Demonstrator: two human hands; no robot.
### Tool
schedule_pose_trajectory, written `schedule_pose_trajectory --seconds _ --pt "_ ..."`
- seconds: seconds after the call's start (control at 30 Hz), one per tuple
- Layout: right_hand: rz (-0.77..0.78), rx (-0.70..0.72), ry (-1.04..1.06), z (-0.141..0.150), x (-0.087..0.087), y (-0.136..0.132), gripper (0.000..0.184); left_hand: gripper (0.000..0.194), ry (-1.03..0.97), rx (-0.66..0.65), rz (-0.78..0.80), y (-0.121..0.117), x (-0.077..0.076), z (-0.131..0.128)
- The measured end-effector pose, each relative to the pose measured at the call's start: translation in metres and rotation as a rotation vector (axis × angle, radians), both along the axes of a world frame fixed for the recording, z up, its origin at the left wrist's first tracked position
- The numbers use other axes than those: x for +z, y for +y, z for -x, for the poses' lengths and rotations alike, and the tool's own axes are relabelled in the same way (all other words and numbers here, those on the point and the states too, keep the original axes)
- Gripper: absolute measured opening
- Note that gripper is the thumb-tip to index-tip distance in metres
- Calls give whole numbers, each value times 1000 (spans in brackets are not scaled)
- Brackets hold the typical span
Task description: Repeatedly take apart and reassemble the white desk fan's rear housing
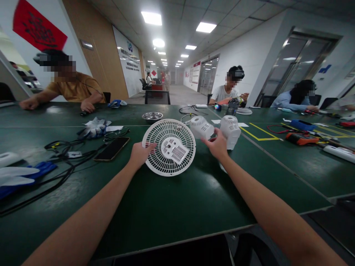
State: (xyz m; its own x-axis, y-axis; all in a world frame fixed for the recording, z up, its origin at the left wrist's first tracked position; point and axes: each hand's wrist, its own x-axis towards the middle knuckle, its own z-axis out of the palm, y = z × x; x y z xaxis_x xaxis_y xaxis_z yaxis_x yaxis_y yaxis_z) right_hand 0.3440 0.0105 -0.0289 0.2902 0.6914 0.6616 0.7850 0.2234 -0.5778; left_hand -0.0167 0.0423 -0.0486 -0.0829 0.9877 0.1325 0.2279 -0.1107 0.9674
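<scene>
1. Dark green table point(172, 207): the work surface, spanning the whole near field. All items below rest on it or are held just above it.
2. White round fan grille point(169, 147): stands tilted on its lower rim near the table's middle, its flat face turned toward the camera, with a slotted centre plate. It lies between the two hands, nearer the left.
3. White motor housing point(230, 130): a rounded vented shell, upright, just right of the grille and just beyond the right hand. A second white housing part point(201, 127) sits beside it, between it and the grille.
4. Left hand point(140, 154): closed on the grille's left rim, thumb over the front face, fingers behind and hidden. The grille extends rightward from this grip.
5. Right hand point(217, 146): fingers spread toward the motor housing, touching or very near its lower left side. Whether it grips cannot be told. A small red item shows at the fingertips, too hidden to identify.
6. Black phone point(111, 149): lies flat, left of the left hand, apart from it.
7. Steel bowl point(152, 116): behind the grille, well apart.
</scene>
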Motion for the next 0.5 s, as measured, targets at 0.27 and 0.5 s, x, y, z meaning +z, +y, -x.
schedule_pose_trajectory --seconds 0.27,0.5 --pt "443 -119 -177 8 -22 12 73 18 -2 -13 -51 -2 2 -1" --pt "626 -187 -423 12 -13 5 61 16 20 -5 -15 -5 5 -2"
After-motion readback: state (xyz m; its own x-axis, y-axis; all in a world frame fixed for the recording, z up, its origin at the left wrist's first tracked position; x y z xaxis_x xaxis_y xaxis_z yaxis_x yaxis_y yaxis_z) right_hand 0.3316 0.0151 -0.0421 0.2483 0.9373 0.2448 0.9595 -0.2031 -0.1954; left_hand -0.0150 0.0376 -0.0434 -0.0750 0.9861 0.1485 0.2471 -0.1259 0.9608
